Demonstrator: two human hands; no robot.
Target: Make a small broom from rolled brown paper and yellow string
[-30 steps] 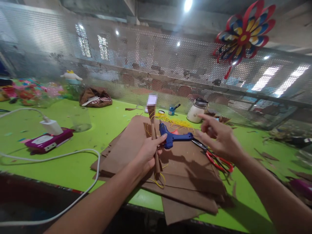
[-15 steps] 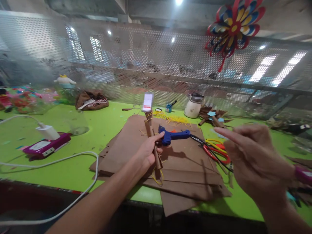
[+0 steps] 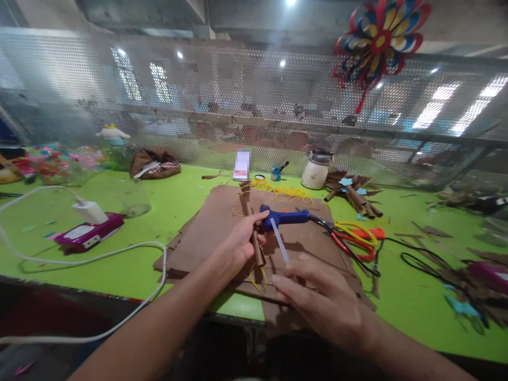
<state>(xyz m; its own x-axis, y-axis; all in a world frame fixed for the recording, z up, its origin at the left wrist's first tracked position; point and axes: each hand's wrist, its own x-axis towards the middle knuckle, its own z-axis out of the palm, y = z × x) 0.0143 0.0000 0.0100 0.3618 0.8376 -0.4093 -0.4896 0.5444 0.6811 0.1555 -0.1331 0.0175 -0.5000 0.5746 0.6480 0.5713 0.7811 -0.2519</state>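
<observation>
My left hand (image 3: 243,239) is closed around a blue glue gun (image 3: 288,216) and a thin rolled brown paper tube (image 3: 259,252). Yellow strings hang about the tube, whose far end is frayed. The gun's handle points right, with its black cord leading away. My right hand (image 3: 323,296) pinches the lower end of a whitish translucent glue stick (image 3: 280,241); the stick's upper end meets the gun's body. Beneath both hands lies a stack of brown paper sheets (image 3: 214,222).
Red-and-yellow-handled scissors (image 3: 357,241) lie right of the paper. Yellow strands (image 3: 283,191), a small blue jar (image 3: 276,173) and a white jug (image 3: 315,172) stand behind. At left are a purple power strip (image 3: 87,235) and white cable (image 3: 119,248). Paper rolls (image 3: 357,198) lie back right.
My right hand has come from the right to below the glue gun, and the glue stick now shows between them. My left hand still holds the gun and tube.
</observation>
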